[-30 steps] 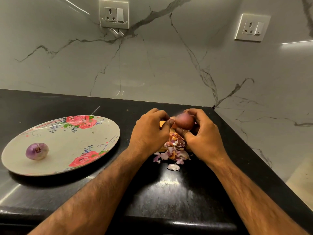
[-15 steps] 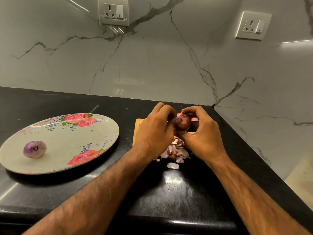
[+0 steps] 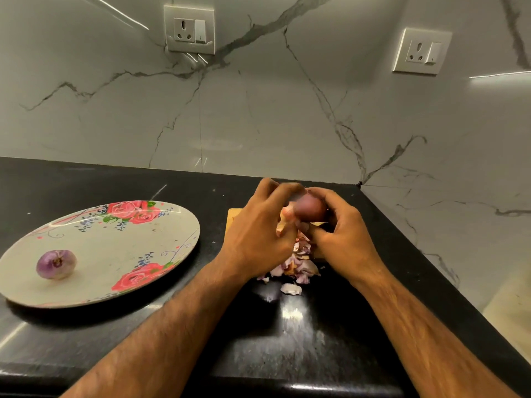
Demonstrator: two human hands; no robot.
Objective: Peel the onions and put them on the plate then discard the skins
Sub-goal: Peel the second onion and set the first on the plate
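My R hand (image 3: 342,232) fingers curl round the onion (image 3: 310,208), above the skins (image 3: 298,267). L hand (image 3: 258,234) fingers blurred at its left; grip unclear.

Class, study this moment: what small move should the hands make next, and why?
Probably the left hand should pull a strip of skin off the held onion that the right hand grips: it looks reddish-brown, unlike the purple peeled onion on the plate.

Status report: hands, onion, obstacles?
Left hand and right hand grip round reddish onion over skin pile. Peeled purple onion on flowered plate. No obstacle seen.
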